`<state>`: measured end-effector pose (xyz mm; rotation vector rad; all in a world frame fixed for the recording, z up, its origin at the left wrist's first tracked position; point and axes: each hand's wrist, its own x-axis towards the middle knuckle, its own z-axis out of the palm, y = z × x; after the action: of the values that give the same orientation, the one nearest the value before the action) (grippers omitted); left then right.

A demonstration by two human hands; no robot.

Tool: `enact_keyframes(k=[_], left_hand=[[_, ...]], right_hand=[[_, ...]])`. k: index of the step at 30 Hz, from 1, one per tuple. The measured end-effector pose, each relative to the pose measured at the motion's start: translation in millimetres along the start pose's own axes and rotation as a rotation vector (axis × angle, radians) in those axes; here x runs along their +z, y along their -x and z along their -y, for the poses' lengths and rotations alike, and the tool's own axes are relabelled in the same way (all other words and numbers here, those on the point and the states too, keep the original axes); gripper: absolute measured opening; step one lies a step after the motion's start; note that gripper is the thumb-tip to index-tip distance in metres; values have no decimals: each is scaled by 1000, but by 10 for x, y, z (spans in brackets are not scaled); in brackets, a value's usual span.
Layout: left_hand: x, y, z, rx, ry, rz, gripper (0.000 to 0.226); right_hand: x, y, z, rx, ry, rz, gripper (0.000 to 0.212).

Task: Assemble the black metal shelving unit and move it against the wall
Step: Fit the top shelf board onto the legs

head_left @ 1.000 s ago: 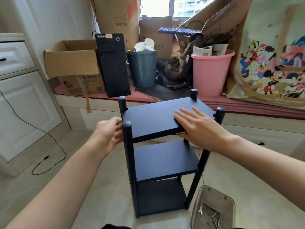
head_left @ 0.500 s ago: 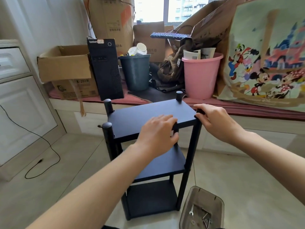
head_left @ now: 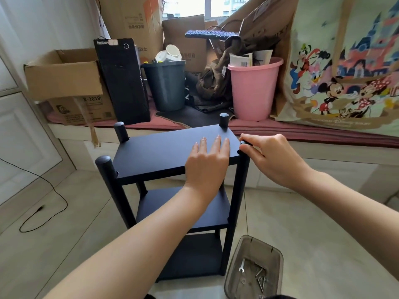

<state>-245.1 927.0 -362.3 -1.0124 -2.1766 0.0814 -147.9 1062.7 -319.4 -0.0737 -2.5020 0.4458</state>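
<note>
The black shelving unit [head_left: 159,154] stands upright on the tiled floor with three shelves between four round posts. My left hand [head_left: 207,160] lies flat on the right part of the top shelf, fingers straight. My right hand [head_left: 269,156] grips the top of the near right post, hiding its cap. The caps of the other three posts stick up above the top shelf.
A clear plastic tray [head_left: 254,268] with a small wrench and screws sits on the floor at the unit's right foot. Behind is a low ledge with a cardboard box [head_left: 64,78], black computer tower [head_left: 123,83], grey bin [head_left: 166,85] and pink bucket [head_left: 252,89]. A black cable [head_left: 43,208] lies left.
My left hand went from the left post across to the top shelf and now lies flat. My right hand left the shelf top and took hold of the near right post.
</note>
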Motion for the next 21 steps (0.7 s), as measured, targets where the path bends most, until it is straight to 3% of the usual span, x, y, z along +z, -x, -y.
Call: enact_keyframes(k=[6, 21], left_hand=[[107, 204, -15, 43, -35, 45, 46], [196, 253, 51, 60, -21, -70, 52]], right_hand=[[11, 15, 15, -39, -38, -16, 28], [56, 8, 81, -55, -46, 9, 15]])
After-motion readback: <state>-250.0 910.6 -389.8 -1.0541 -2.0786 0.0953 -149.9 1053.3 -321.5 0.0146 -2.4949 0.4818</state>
